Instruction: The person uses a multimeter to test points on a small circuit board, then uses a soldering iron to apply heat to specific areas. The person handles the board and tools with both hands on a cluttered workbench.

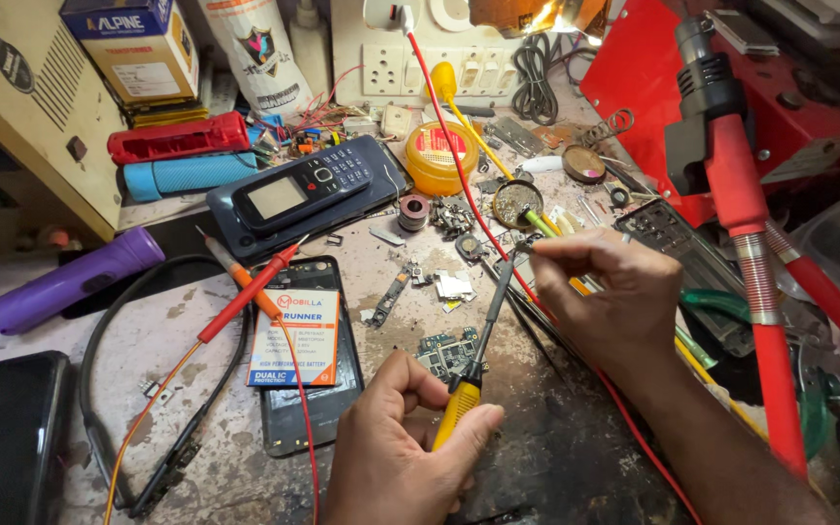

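My left hand (pixel 396 442) grips the yellow handle of a screwdriver (pixel 469 374), which slants up and to the right. My right hand (pixel 607 292) pinches the screwdriver's black tip end between thumb and fingers, beside a yellow-handled soldering iron (pixel 483 146). A small green circuit board (pixel 446 352) lies on the bench just behind the screwdriver shaft. Left of it a phone battery (pixel 294 337) rests on an open phone back (pixel 328 399), with a red probe (pixel 245 297) across it.
A black keypad phone (pixel 303 190) lies on a dark smartphone. A yellow flux tin (pixel 439 156), a purple torch (pixel 70 282), a blue tube, a red case, boxes and a red hot-air tool (pixel 736 194) crowd the bench. Cables and small parts are scattered about.
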